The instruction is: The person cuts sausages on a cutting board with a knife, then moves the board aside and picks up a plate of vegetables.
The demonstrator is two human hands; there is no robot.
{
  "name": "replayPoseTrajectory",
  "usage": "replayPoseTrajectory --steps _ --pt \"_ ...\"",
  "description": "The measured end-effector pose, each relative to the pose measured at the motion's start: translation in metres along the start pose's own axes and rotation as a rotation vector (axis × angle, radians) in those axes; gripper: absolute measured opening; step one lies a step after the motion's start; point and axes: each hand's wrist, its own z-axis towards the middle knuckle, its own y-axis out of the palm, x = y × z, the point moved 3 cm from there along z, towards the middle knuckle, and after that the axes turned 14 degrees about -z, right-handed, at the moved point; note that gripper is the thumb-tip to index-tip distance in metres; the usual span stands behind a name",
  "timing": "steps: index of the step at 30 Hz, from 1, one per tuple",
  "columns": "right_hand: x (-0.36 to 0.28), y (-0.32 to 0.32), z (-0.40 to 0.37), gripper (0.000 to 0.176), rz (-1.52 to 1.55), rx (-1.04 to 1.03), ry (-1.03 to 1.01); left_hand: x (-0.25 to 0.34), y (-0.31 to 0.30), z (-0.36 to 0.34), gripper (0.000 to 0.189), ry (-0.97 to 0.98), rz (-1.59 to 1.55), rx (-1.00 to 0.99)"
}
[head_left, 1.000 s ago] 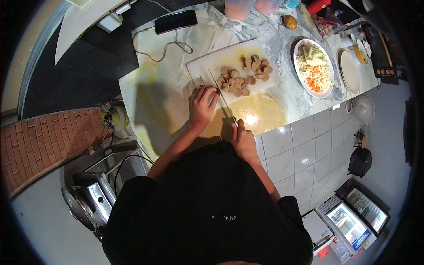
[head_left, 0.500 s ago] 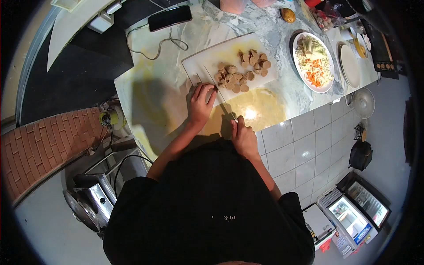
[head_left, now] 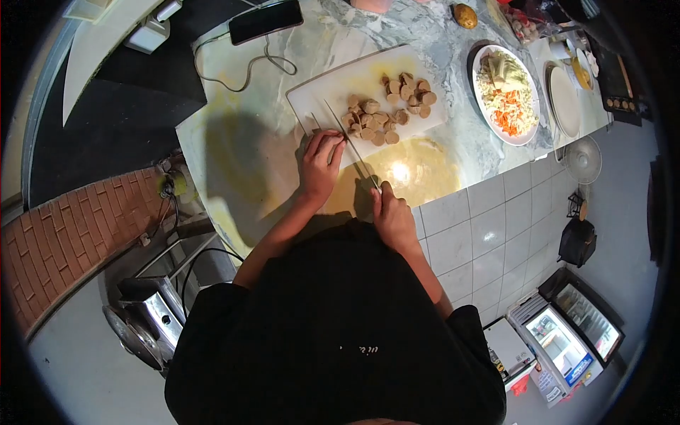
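My right hand (head_left: 394, 219) is wrapped round the handle of a kitchen knife (head_left: 358, 156). The blade points away from me and slants left over the near edge of a white cutting board (head_left: 312, 93). Close against the blade's left side, my left hand (head_left: 321, 166) has its fingers bent and drawn together at the board's edge. Whatever sits beneath those fingertips is hidden. To the right of the blade, brown round slices (head_left: 371, 125), which look like cut meatballs, lie in a loose heap. More such slices (head_left: 407, 88) are spread further back on the board.
An oval plate (head_left: 532, 132) of shredded vegetables stands right of the board, beside stacked plates (head_left: 564, 106). A potato (head_left: 465, 15) lies at the back. A phone (head_left: 265, 22) with a looping cable (head_left: 244, 81) is at back left. The marble counter (head_left: 453, 159) ends near my body.
The view has shifted slightly. Both hands and the knife keep nearly the same places at the board, and the slices look unchanged.
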Motion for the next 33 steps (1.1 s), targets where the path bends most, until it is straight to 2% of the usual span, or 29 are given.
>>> replayPoseTrajectory --steps 21,33 --pt "-0.001 0.007 0.004 0.031 -0.022 -0.041 0.062 -0.004 0.002 -0.004 0.008 -0.085 -0.023 -0.003" --pt "0.004 0.014 0.007 0.029 0.04 -0.03 0.033 -0.001 0.002 -0.001 0.008 -0.091 -0.066 -0.019"
